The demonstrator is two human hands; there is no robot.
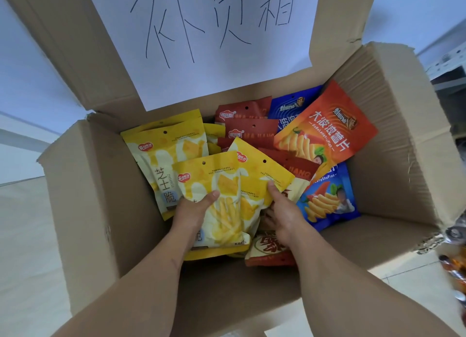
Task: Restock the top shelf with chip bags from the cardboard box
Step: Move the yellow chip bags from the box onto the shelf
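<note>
Box: the cardboard box is sitting open on a pale tiled floor, flaps standing up, and I am looking straight down into it.
Far flap: a white paper sheet with large handwritten characters is lying against it.
Left bags: a yellow chip bag is lying flat by the left wall, with more yellow bags partly tucked behind it.
Left hand: my left hand is gripping the left edge of the front yellow bag, thumb lying across its face, fingers hidden behind it.
Held bags: two yellow bags are overlapping between my hands and tilting up toward me, above the rest of the pile.
Right hand: my right hand is pinching the right edge of the rear yellow bag, thumb pressing on the front, fingers curling underneath.
Centre bags: dark red bags are stacking up toward the far wall; a red and white bag is lying under my right wrist.
Right bags: an orange bag is resting on top, a blue bag is lying nearer me by the right wall, and another blue bag is showing behind the orange one.
Right edge: blurred colourful items are showing outside the box; I cannot tell what they are.
</note>
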